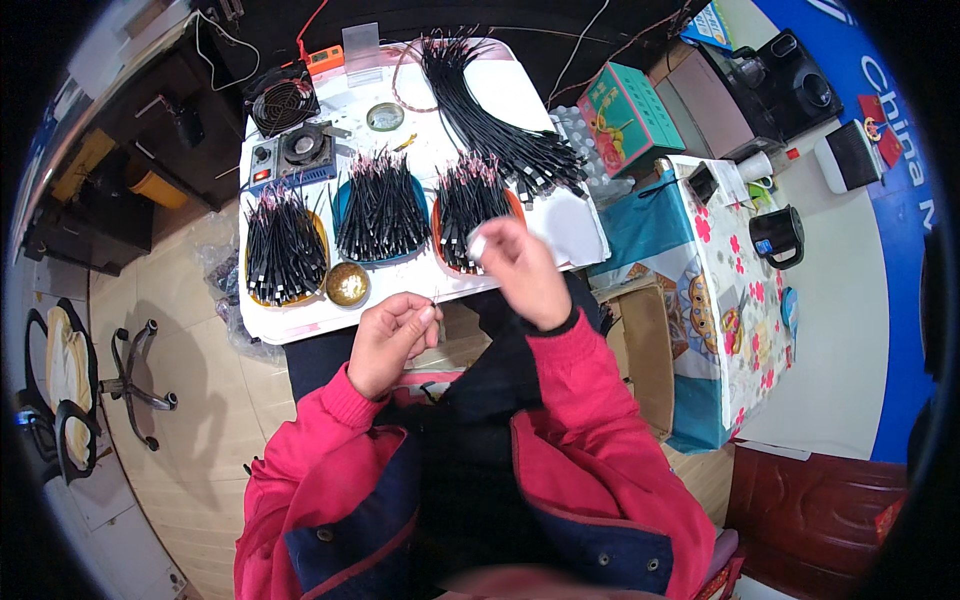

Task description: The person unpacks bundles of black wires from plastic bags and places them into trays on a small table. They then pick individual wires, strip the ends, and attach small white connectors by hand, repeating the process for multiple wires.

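Note:
My left hand (395, 338) is in front of the table's near edge, thumb and fingers pinched together; a thin dark bit shows at the fingertips, too small to name. Over the near rim of the red-orange basket (519, 208) is my right hand (522, 272), its fingers curled and something white at a fingertip. Whatever it grips is hidden. That basket is packed with short black cables (468, 205) with pinkish wire ends. Similar cables fill a blue basket (342, 205) and a yellow basket (321, 225) to its left. A small round bowl (347, 284) stands between them at the front.
The white table (222, 320) also bears a blue soldering-type device (292, 158), a black fan (283, 104), a round glass dish (385, 117) and a long cable bundle (490, 120). On the right are a green-pink box (630, 118), an open carton (645, 350) and a black kettle (778, 236).

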Demonstrator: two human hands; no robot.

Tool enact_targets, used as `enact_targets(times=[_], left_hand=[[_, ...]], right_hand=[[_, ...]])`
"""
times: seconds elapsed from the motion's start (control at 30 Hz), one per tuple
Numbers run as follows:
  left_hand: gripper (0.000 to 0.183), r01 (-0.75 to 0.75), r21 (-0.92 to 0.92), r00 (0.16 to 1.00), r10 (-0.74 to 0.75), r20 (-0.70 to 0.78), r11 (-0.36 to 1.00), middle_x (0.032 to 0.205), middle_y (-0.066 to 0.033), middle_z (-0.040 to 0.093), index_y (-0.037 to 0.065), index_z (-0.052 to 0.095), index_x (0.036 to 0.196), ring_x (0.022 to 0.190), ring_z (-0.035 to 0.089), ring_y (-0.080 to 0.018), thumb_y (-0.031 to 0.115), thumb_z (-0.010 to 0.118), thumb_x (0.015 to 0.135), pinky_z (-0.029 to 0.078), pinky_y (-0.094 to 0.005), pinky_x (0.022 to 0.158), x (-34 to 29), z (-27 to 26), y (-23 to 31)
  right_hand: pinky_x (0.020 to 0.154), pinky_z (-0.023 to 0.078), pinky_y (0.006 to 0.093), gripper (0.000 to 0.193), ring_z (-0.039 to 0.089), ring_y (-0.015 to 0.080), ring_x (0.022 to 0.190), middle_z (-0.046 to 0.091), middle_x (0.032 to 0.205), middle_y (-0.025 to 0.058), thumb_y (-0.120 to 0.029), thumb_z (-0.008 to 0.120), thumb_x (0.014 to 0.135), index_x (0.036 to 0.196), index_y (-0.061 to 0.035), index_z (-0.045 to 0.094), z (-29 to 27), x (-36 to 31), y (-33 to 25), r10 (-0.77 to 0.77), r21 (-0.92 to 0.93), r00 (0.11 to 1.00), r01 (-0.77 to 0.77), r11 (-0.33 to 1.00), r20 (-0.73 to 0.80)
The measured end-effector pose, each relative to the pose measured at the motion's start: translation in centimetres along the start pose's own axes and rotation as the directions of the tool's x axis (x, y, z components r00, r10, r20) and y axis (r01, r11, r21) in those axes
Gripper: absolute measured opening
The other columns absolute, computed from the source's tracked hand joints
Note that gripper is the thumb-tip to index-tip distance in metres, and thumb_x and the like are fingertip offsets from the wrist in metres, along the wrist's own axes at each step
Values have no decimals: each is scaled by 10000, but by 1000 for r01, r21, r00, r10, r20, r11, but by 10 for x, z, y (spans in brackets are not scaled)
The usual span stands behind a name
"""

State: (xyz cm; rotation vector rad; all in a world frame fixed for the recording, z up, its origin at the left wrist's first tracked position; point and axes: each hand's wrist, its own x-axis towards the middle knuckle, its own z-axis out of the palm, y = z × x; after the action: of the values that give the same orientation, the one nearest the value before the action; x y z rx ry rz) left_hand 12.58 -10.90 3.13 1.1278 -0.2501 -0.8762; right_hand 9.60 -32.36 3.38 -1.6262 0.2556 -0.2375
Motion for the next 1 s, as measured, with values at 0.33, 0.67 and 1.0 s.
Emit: enact_targets(times=[0.33, 0.67, 1.0], left_hand=[[146, -72, 4, 997, 72, -30, 997, 715, -25, 601, -25, 591, 1004, 523, 372, -9, 103, 531, 969, 280, -161, 479, 2, -3, -9], [135, -142, -33, 989, 141, -44, 989, 713, -28, 598, -24, 586, 999, 518, 374, -20, 88, 515, 973, 286, -167, 467, -2, -8, -12], [128, -301, -32, 939, 290, -187, 953, 1007, -122, 666, -8, 551, 1012, 921, 650, -163, 100, 486, 990, 532, -280, 819, 0, 0, 14]], right_hand=[[634, 503, 361, 239, 655, 264, 646, 655, 681, 151, -230, 700, 756, 723, 3, 658, -25, 121, 36, -120, -772, 986, -15, 635, -118], [523, 409, 219, 129, 524, 68, 558, 640, 682, 24, -100, 620, 841, 799, 15, 663, -40, 112, 32, -18, -245, 975, -38, 969, -221], [543, 390, 164, 122, 507, 16, 636, 615, 784, -10, -133, 613, 915, 938, -15, 633, -3, 19, -56, 7, 52, 994, -13, 999, 111]])
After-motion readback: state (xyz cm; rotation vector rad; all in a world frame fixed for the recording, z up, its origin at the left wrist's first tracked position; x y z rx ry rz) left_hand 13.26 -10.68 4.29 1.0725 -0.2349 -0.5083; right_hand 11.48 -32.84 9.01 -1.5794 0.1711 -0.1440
